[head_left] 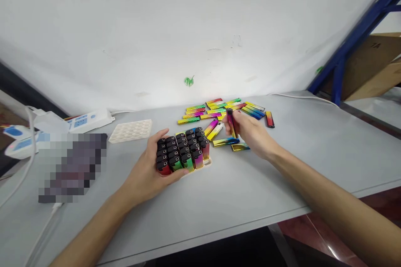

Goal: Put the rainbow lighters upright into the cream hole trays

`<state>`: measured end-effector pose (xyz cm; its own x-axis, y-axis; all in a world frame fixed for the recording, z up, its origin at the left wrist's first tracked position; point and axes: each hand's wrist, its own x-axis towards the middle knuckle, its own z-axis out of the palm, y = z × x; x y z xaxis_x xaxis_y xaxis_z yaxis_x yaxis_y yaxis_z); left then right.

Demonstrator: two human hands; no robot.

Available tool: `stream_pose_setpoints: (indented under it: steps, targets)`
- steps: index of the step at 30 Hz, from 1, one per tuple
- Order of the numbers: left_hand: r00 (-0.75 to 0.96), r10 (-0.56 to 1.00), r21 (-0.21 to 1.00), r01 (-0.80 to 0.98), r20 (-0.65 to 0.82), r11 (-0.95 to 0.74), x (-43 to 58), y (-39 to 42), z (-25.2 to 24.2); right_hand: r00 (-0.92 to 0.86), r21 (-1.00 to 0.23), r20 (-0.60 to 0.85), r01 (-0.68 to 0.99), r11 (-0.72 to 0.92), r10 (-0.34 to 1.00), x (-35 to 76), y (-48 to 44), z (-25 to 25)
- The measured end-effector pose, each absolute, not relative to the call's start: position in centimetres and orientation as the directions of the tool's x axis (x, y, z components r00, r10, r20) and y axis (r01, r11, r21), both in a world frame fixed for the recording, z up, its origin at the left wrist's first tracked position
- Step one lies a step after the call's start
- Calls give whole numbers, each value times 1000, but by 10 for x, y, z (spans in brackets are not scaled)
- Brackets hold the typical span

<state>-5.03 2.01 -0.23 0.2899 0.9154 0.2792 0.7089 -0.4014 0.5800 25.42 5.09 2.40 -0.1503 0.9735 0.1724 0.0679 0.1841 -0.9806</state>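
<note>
My left hand [150, 171] grips the left side of a white lighter tray [208, 162], thumb along its front and fingers behind. Upright lighters [187, 161] with black tops and shiny coloured bodies fill most of the tray in rows. An unfilled slot shows at its front right corner. Right of the tray, my right hand [250, 130] pinches a single lighter [231, 123], held upright with its black top up. Behind and beneath that hand, several loose metallic lighters [210, 115] in yellow, green, red, pink and blue lie on the grey table [250, 200].
A second white tray [130, 130] with slots lies at the left. Beyond it are white power strips [82, 122] with cables. A blurred-out dark device [75, 167] is plugged in nearby. A white wall backs the table; a blue metal frame [338, 75] and cardboard boxes [369, 62] stand right.
</note>
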Motion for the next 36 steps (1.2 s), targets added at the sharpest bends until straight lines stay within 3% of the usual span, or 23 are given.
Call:
stream_pose_setpoints:
  steps: [3, 7, 10, 13, 18, 21, 28, 36]
  targets:
    - [275, 919, 579, 715, 281, -391, -49, 20, -3, -343, -960, 185, 138, 245, 921, 259, 45, 32]
    - [287, 913, 576, 709, 291, -407, -49, 20, -3, -487, -974, 125, 106, 200, 864, 258, 40, 33]
    - [286, 911, 577, 707, 297, -410, -49, 20, -2, -481, -973, 127, 112, 204, 868, 252, 38, 26]
    - [286, 910, 574, 707, 301, -412, -48, 20, -3, -441, -928, 175, 226, 297, 880, 244, 35, 21]
    - [284, 909, 569, 711, 305, -413, -48, 20, -4, -411, -735, 371, 417, 534, 832, 241, 30, 23]
    - [286, 905, 568, 707, 316, -422, -49, 20, -4, -458, -647, 406, 467, 603, 791, 240, 29, 22]
    - [331, 882, 551, 690, 336, -469, -53, 22, -4, -474, -559, 313, 609, 564, 823, 234, 27, 19]
    - [372, 802, 619, 510, 468, -598, -63, 26, 1, -399, -625, 288, 611, 487, 870, 238, 24, 22]
